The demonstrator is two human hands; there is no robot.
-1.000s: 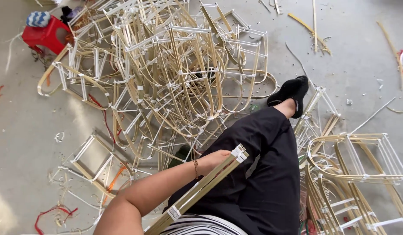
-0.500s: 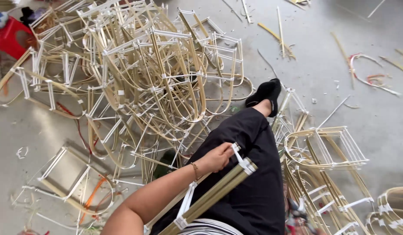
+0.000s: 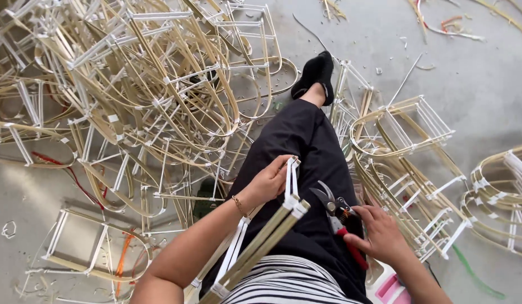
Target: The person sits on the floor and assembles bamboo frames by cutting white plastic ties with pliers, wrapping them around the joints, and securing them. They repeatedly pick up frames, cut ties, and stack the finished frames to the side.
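My left hand (image 3: pixel 268 181) grips the top of a bamboo-strip frame (image 3: pixel 260 242) bound with white tape, which leans across my lap. My right hand (image 3: pixel 379 235) holds red-handled pruning shears (image 3: pixel 341 217), whose open blades point toward the frame's taped corner. I sit on the floor with one leg in black trousers (image 3: pixel 306 146) stretched out, ending in a black sock (image 3: pixel 315 73).
A big tangled pile of curved bamboo frames (image 3: pixel 142 95) fills the floor at the left and ahead. More finished frames (image 3: pixel 407 135) lie to the right. Loose strips and scraps litter the grey concrete floor (image 3: pixel 469 67). A pink object (image 3: pixel 391 287) sits by my right hip.
The view has swung right, so the red stool left the frame. My right hand with the shears has come into view beside the frame. My left hand stays on the frame.
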